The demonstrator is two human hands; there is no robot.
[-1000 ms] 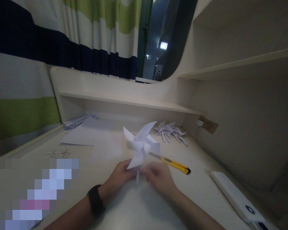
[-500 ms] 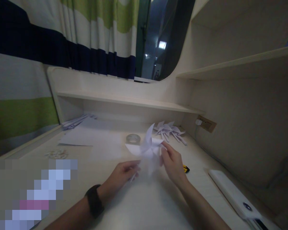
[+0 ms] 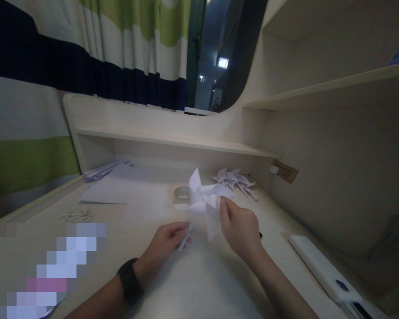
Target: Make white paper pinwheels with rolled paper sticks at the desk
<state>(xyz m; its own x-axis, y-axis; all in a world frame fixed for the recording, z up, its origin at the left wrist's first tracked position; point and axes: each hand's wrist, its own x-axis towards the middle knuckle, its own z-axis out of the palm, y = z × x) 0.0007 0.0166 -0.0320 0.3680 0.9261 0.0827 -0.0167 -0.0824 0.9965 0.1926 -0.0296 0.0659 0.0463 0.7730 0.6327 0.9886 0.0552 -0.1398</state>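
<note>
While the left hand [image 3: 168, 248] pinches the stick of the paper pinwheel [image 3: 204, 201] held just above the bench [image 3: 199, 283] and the right hand [image 3: 241, 228] nips a vane, too hard a grip could crease or tear the thin paper.

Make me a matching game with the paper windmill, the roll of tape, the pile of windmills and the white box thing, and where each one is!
Things:
1. paper pinwheel
2. tape roll
3. pile of pinwheels
4. white flat device

Places:
A. desk's right edge, close to the person
B. back of the desk, near the wall socket
C. held up between the left hand and right hand
D. flat on the desk, just behind the held pinwheel

Pairs: 1-C, 2-D, 3-B, 4-A
</note>
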